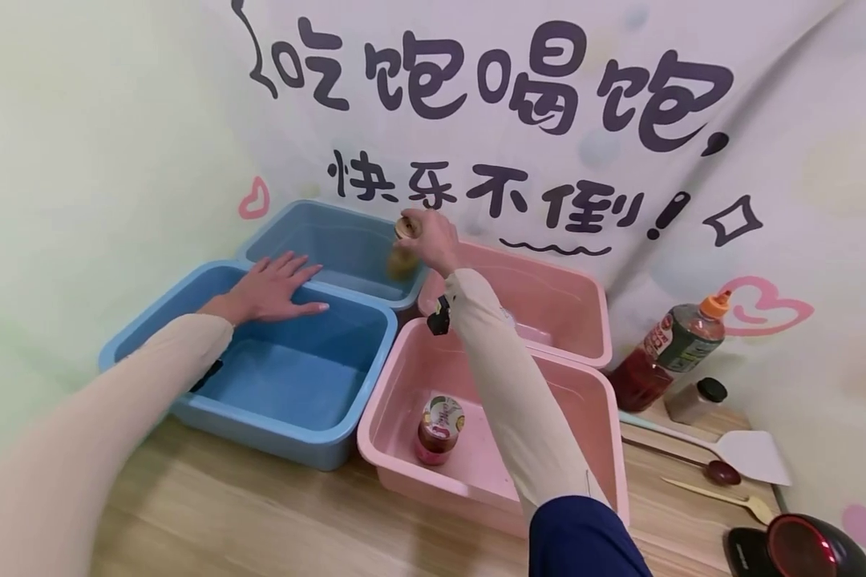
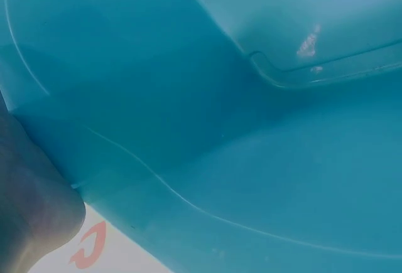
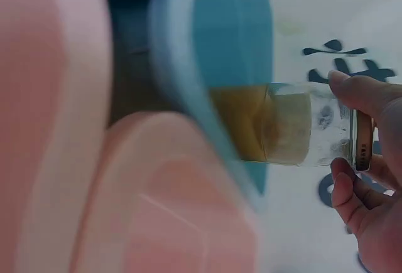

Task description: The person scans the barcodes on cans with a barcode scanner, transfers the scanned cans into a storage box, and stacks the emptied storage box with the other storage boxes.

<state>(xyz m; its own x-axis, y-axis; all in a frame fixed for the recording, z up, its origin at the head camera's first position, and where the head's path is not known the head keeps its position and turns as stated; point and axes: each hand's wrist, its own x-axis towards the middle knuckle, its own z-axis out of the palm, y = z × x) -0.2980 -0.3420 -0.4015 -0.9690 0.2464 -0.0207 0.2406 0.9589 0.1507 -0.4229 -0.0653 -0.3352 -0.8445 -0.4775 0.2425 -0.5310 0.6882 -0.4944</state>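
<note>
My right hand [image 1: 436, 242] grips a glass jar [image 3: 292, 128] by its gold lid [image 3: 363, 140]. Something brown fills part of that jar, which hangs over the right end of the back blue bin [image 1: 289, 216]; it looks blurred in the head view. With fingers spread, my left hand [image 1: 270, 290] rests at the back rim of the front blue bin [image 1: 375, 377]. Only a piece of the left hand [image 2: 38, 210] enters the left wrist view, beside blue plastic. A small jar with a patterned lid [image 1: 442, 418] stands in the front pink bin [image 1: 382, 449].
Behind the right sleeve, the back pink bin [image 1: 599, 320] holds something mostly hidden. To the right are a sauce bottle [image 1: 667, 353], a black-capped shaker [image 1: 695, 401], a white spatula [image 1: 750, 455], a dark spoon [image 1: 723, 473], a pale wooden fork [image 1: 754, 506] and a black device [image 1: 811, 549].
</note>
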